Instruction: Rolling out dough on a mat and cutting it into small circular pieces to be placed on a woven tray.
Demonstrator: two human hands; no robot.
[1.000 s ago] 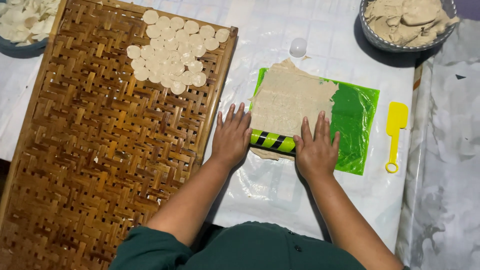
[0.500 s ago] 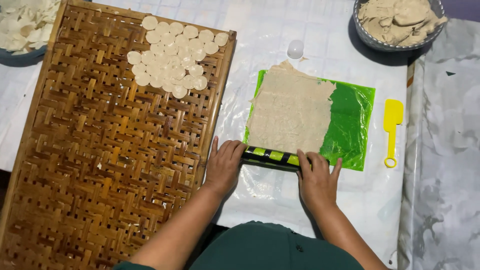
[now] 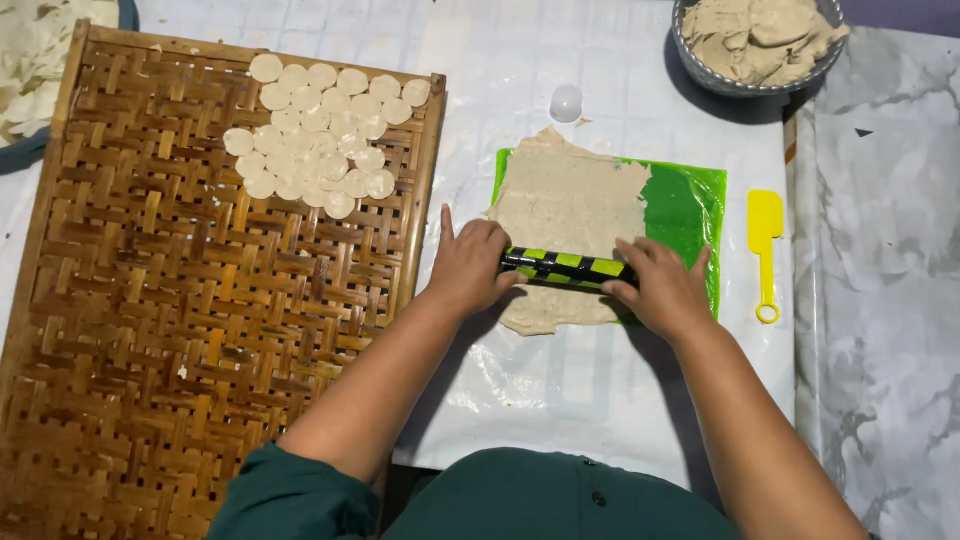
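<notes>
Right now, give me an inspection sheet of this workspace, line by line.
Surface: table under a clear plastic sheet; marbled cloth at the side.
Job's things: black and green roller lying across the flattened dough on a green mat.
Clutter: yellow spatula; small clear cup; bowl of dough; woven bamboo tray with cut rounds; dish of pale pieces.
Grippers: left hand and right hand each press an end of the roller.
Cables: nothing seen.
Surroundings: nothing seen beyond the table.
</notes>
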